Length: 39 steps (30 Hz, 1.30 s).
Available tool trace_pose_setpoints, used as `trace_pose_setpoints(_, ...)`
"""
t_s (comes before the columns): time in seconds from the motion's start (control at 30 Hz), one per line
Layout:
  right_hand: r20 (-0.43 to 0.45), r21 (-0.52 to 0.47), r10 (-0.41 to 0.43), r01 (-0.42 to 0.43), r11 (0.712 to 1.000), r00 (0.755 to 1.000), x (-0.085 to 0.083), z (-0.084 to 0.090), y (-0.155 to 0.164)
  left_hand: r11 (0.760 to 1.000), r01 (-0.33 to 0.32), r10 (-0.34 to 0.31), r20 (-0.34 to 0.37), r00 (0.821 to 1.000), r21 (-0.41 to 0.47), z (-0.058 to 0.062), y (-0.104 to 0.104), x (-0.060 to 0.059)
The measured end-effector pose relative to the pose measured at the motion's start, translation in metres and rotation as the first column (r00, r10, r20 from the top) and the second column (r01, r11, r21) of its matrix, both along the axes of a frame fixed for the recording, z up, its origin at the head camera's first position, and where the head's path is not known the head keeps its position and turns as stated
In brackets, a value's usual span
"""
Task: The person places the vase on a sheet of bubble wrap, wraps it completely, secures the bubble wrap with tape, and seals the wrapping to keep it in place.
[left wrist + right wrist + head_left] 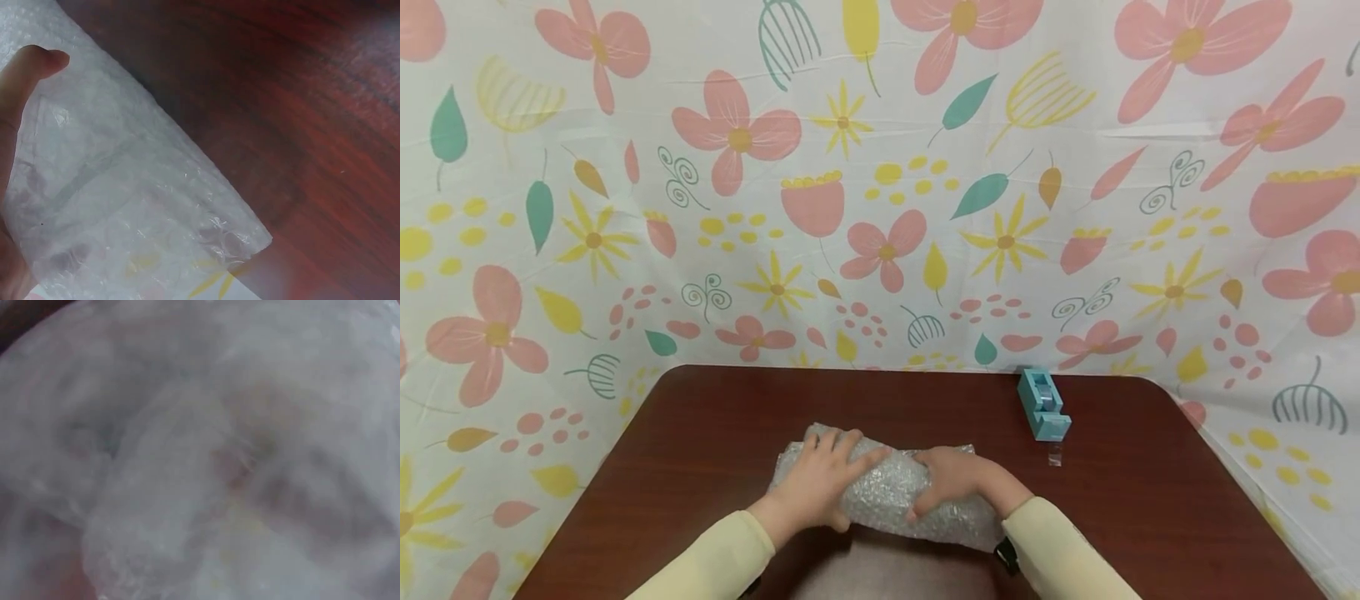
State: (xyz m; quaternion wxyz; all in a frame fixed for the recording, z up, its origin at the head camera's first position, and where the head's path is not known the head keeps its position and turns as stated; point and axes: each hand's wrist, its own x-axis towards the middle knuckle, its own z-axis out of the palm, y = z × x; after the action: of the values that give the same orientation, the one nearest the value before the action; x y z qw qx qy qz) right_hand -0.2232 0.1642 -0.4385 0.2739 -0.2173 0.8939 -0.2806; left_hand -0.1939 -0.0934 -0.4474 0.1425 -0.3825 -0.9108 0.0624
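A bundle of clear bubble wrap [887, 496] lies across the front middle of the table. My left hand [820, 479] grips its left part, fingers spread over the top and thumb at the near side. On the right part, my right hand [958, 479] holds the wrap between thumb and fingers. Seen from the left wrist, the bubble wrap [125, 144] runs out to a loose pointed end, and a digit [22, 87] bends over it. Blurred bubble wrap [175, 425] fills most of the right wrist view. What the wrap may contain is hidden.
A light blue tape dispenser [1041, 404] stands at the back right of the dark red-brown table [715, 433]. A short strip of clear tape [1056, 454] sits just in front of it. Behind the table hangs a flower-patterned cloth [880, 208].
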Motion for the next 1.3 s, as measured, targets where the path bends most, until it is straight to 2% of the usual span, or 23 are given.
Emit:
trace_pose_setpoints(0.37, 0.036, -0.040, 0.050, -0.049, 0.998, 0.998, -0.008, 0.002, 0.001, 1.000, -0.004, 0.002, 0.086, 0.996, 0.020, 0.005, 0.001, -0.007)
trace_pose_setpoints(0.53, 0.087, -0.072, 0.063, -0.057, 0.996, 0.994, -0.014, 0.003, 0.003, 0.999, 0.002, -0.006, 0.123, 0.992, 0.035, 0.007, 0.002, -0.013)
trace_pose_setpoints(0.73, 0.140, -0.091, 0.076, -0.064, 0.994, 0.987, -0.021, 0.004, 0.003, 1.000, -0.019, 0.014, 0.171, 0.985, 0.023, 0.013, 0.005, -0.018)
trace_pose_setpoints(1.0, 0.191, -0.054, 0.067, -0.057, 0.997, 0.979, -0.029, 0.004, 0.009, 0.998, -0.045, 0.053, 0.287, 0.956, -0.033, 0.024, 0.013, -0.027)
trace_pose_setpoints(1.2, 0.234, -0.004, 0.066, -0.067, 0.998, 0.970, -0.035, 0.006, 0.011, 0.998, -0.058, 0.066, 0.355, 0.933, -0.032, 0.033, 0.017, -0.032)
trace_pose_setpoints(1.3, 0.241, 0.011, 0.074, -0.079, 0.997, 0.968, -0.035, 0.008, 0.010, 0.997, -0.072, 0.080, 0.387, 0.919, -0.036, 0.033, 0.018, -0.033)
